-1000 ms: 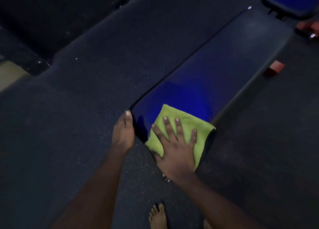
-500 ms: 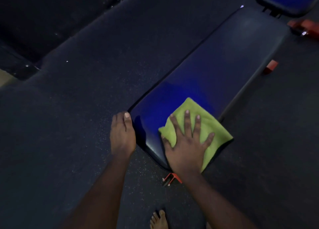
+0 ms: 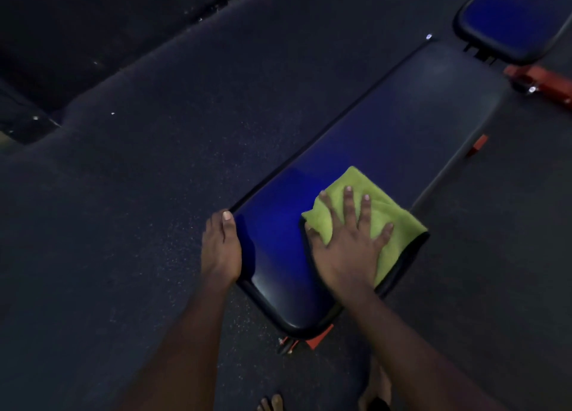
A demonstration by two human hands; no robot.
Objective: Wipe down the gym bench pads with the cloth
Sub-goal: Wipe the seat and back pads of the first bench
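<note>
Sliding right across the near end, my right hand point(image 3: 346, 246) and the green cloth point(image 3: 394, 221) under it now sit against the right-hand rim of the surface point(image 3: 402, 138), where a second ago they covered the near left corner. The cloth's right edge hangs a little over that rim. My right hand is flat and released, fingers spread and pressing down on the cloth, not gripping it. My left hand point(image 3: 221, 249) has barely shifted: it sits against the left rim near the corner, thumb along the top edge. Its fingers drop below the rim out of sight, so I cannot tell whether they curl under it.

I judge that this pass has crossed the near width of the long blue pad once. The whole stretch running away to the far right looks not yet wiped, so the job is at an early stage.

Around it, a second pad point(image 3: 513, 17) lies past the far end, separated by a gap with dark brackets, and it will need the cloth too. A red frame point(image 3: 548, 82) juts out on the right just beyond that gap. A small red tab point(image 3: 479, 142) shows under the right side, and a red foot point(image 3: 318, 339) pokes out below the near end. The dark speckled floor point(image 3: 123, 194) surrounds everything, and a bare foot point(image 3: 270, 403) stands at the near edge. Nothing lies on the pad ahead of the cloth. The dim light makes any remaining dirt hard to see.
</note>
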